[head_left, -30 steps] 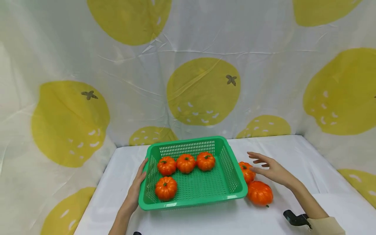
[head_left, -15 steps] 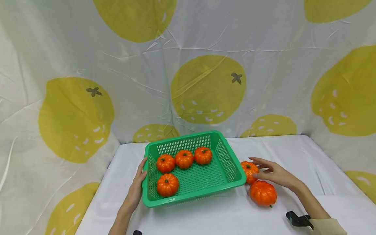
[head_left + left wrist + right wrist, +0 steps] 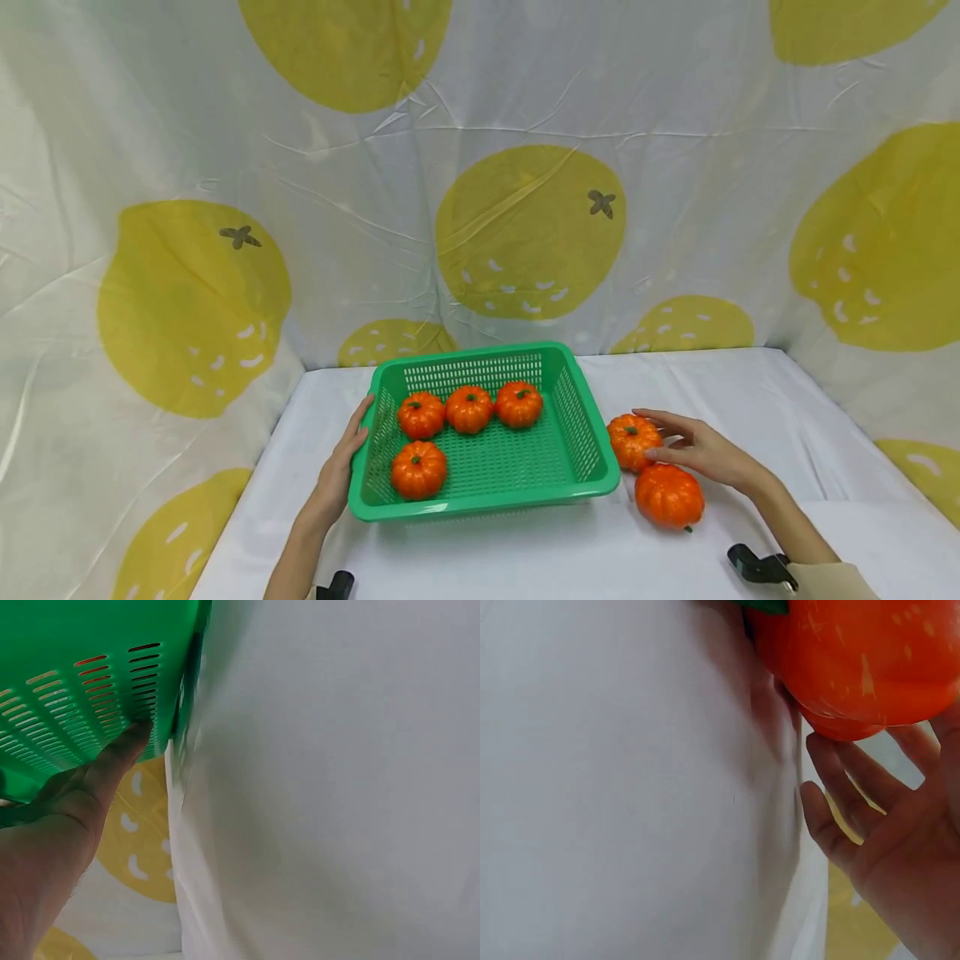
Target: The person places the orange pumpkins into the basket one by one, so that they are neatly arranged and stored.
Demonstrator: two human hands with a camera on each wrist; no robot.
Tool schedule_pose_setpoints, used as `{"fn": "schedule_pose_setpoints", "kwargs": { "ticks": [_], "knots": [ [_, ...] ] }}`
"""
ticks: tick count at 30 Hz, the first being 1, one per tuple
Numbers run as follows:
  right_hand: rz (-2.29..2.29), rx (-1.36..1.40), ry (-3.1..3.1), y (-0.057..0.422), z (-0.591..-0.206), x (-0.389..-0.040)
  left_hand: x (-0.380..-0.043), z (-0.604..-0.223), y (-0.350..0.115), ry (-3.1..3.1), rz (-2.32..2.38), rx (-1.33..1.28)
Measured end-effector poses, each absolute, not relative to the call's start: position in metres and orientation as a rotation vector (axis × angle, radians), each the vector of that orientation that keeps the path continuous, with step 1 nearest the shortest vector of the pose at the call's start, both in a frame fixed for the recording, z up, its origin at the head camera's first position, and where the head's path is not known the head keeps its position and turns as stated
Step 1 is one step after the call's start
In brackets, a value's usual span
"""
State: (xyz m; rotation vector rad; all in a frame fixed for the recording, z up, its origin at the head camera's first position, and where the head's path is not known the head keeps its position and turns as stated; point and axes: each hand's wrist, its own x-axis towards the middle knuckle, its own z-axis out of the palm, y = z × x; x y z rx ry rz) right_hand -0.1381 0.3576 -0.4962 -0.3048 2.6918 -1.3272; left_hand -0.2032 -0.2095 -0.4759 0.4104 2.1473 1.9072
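Note:
A green plastic basket point(image 3: 487, 503) holds several small orange pumpkins, three along its far side and one pumpkin point(image 3: 419, 470) at the near left. My left hand point(image 3: 335, 477) lies along the basket's left side; the left wrist view has a straight finger point(image 3: 120, 754) against the slotted wall. To the right of the basket, a pumpkin point(image 3: 630, 442) sits between the thumb and fingers of my right hand point(image 3: 701, 450), thumb at its near side, index finger round its far side. A larger pumpkin point(image 3: 670, 497) lies just in front, filling the top of the right wrist view.
A white cloth point(image 3: 510, 558) covers the table. Behind and at both sides hangs a white curtain point(image 3: 360, 250) printed with big yellow lemons. Black wrist devices show near each forearm, such as the right device point(image 3: 757, 565).
My right hand has come down to the pumpkin beside the basket, its fingers closing about it. The basket has swung slightly and shifted a little left with my left hand.

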Motion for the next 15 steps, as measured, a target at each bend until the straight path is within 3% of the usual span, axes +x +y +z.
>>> {"fn": "schedule_pose_setpoints", "kwargs": {
  "ticks": [15],
  "knots": [
    [-1.313,-0.331,2.696,0.359,-0.498,-0.153,-0.203,-0.479,-0.208,2.132,1.94,0.4]
  ]
}}
